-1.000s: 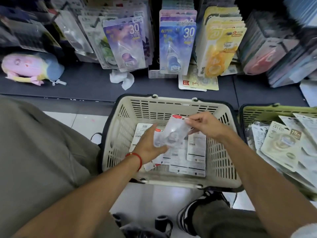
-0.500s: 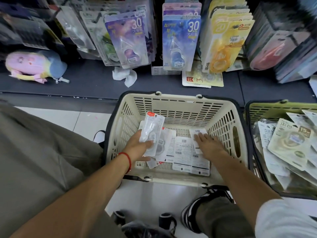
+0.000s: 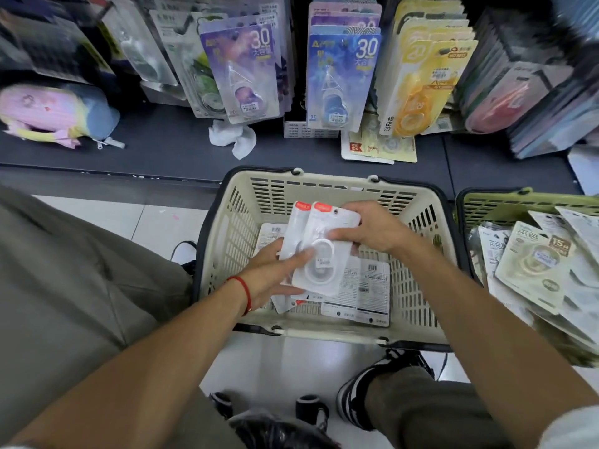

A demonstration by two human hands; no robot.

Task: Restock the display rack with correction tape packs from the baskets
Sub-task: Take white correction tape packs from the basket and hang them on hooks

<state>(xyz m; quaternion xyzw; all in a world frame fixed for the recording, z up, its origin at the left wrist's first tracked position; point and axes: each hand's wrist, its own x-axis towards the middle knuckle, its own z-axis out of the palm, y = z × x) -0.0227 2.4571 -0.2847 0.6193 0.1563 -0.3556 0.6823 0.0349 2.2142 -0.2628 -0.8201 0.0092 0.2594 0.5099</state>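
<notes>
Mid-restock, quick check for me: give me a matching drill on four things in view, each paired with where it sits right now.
Things:
1. white correction tape packs
2. crumpled white tissue
3. beige basket
4. green basket

Places:
a. at the right edge of the view, piled with packs
b. held between the left hand and right hand
c. on the dark shelf under the purple hanging packs
d. on the floor straight in front of the person

Pairs: 1-b, 2-c, 3-d, 4-a
</notes>
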